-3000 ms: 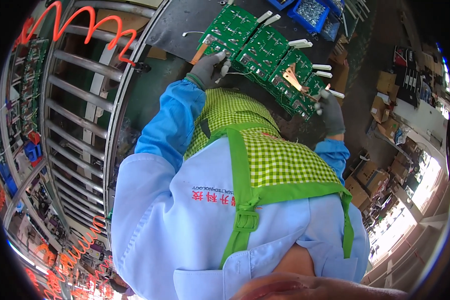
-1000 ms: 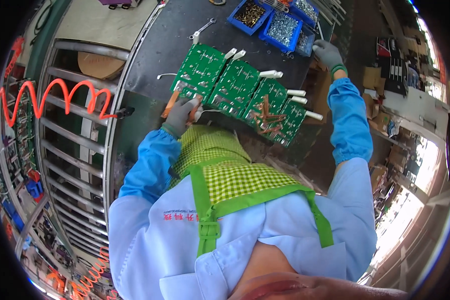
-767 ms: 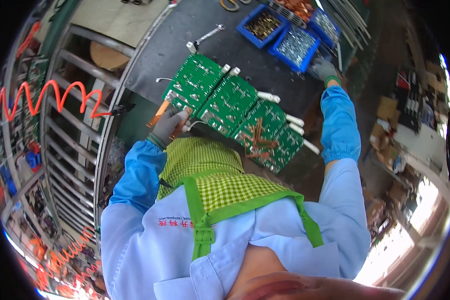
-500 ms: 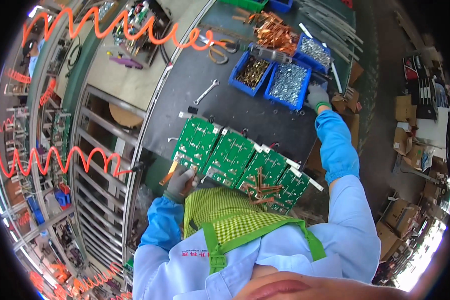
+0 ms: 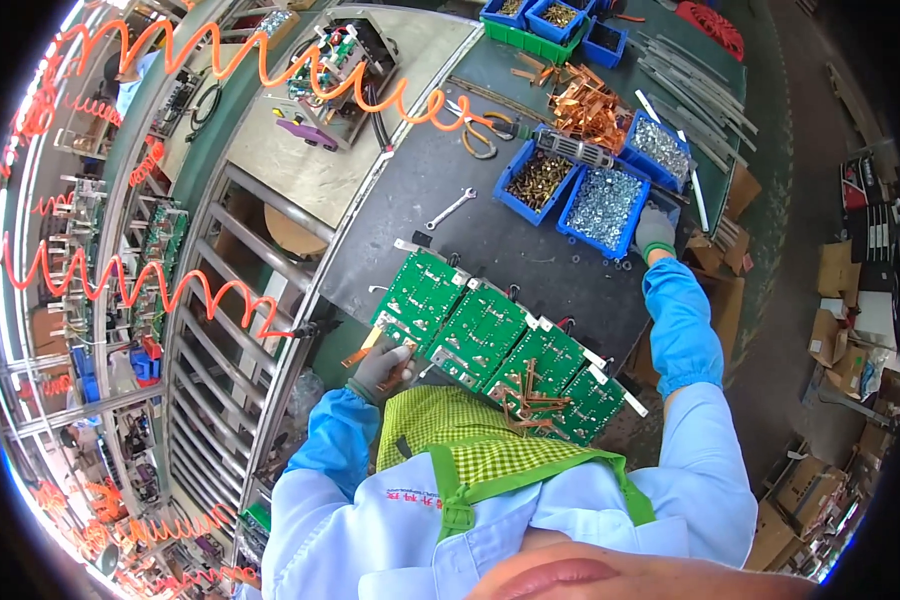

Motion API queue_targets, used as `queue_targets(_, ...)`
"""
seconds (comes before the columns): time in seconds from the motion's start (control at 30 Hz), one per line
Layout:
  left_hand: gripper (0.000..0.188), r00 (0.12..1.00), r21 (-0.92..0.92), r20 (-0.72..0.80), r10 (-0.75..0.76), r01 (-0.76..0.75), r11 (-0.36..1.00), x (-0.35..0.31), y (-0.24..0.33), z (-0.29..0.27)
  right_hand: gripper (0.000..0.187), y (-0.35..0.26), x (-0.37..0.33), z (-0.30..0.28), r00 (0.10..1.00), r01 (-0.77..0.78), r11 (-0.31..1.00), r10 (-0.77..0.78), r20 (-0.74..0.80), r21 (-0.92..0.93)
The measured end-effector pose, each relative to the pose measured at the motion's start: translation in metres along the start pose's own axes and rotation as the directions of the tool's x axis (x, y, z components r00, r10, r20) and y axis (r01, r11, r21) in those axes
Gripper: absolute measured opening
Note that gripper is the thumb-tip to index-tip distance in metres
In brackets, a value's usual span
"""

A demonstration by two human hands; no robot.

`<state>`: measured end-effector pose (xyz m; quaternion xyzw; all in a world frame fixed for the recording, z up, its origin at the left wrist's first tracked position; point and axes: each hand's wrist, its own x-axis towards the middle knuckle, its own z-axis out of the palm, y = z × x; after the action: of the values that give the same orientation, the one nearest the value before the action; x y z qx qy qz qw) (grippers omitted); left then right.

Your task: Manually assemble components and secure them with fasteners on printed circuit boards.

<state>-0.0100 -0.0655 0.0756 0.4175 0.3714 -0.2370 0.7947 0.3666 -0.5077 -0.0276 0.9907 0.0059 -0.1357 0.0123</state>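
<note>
1. Head view: a blue bin point(image 5: 517, 209) was filled with brass-coloured fasteners point(image 5: 540, 180); beside it, silver hardware point(image 5: 607, 205) was contained in a second blue bin point(image 5: 587, 242), and more small silver parts point(image 5: 660, 148) in a third.
2. The right hand point(image 5: 656, 228), gloved in grey, was lowered at a smaller bin point(image 5: 674, 212) next to these; its fingertips were hidden, so whether anything was gripped could not be told.
3. Four green circuit boards point(image 5: 480, 335) were set in a row close before the person, the row's long axis slanted from upper left to lower right; white strips point(image 5: 595, 362) were pointed away along the far edge.
4. At the row's left end, a copper strip point(image 5: 403, 377) was gripped in the curled left hand point(image 5: 378, 368).
5. Loose copper pieces point(image 5: 532, 402) were strewn across the right-hand boards.
6. A wrench point(image 5: 452, 208) was laid diagonally on the dark tabletop point(image 5: 570, 285) beyond the boards; a grey cylindrical tool point(image 5: 575, 148) was rested along the bins' far side, near a copper heap point(image 5: 587, 105).
</note>
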Motion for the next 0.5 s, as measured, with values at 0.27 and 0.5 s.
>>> queue_targets(0.27, 0.022, 0.999, 0.010, -0.031, -0.036, 0.036, 0.999, 0.002, -0.003, -0.009, 0.028, 0.001, -0.019, -0.046, 0.997, 0.082, 0.991, -0.080, -0.017, 0.104)
queue_targets(0.5, 0.026, 0.997, 0.036, -0.070, 0.042, -0.039, 0.999, 0.002, -0.002, -0.006, 0.023, -0.025, -0.021, -0.073, 0.930, 0.362, 0.860, -0.360, -0.076, 0.359)
